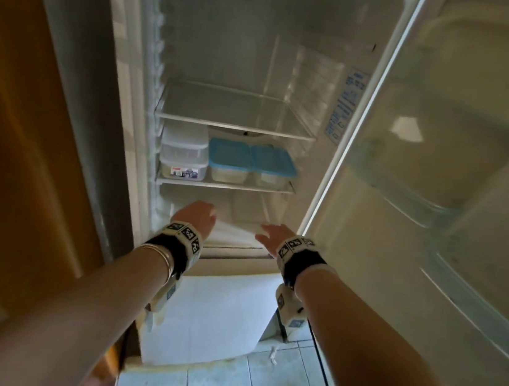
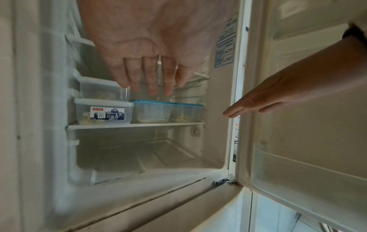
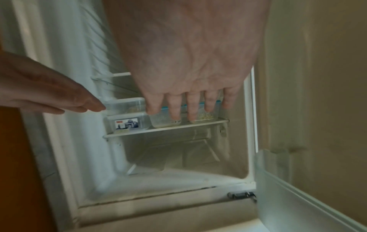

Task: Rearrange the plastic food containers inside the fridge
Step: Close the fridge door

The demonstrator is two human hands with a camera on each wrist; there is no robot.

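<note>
1. My left hand (image 1: 195,217) reaches toward the open fridge (image 1: 125,85), empty, fingers straight and slightly spread, pointing in at the shelves.
2. My right hand (image 1: 273,235) is beside it, also holding nothing; the fingers are straight and lie close together, near the right edge of the opening.
3. Neither hand touches a container; both are in front of the compartment below the loaded shelf (the head view blurs the fingertips, so I cannot tell exactly how far in they are).
4. The containers all sit on the lower glass shelf (image 1: 225,185). At the left, two clear containers with white lids are stacked: the labelled clear container (image 1: 182,167) below, the upper clear container (image 1: 184,142) on top of it.
5. Just right of the stack stand two containers with blue lids, side by side and touching: the left blue-lidded container (image 1: 229,164) and the right blue-lidded container (image 1: 272,168), each with pale food in the bottom.
6. The upper glass shelf (image 1: 233,125) sits above them.
7. The fridge door (image 1: 446,153) stands open at the right.
</note>
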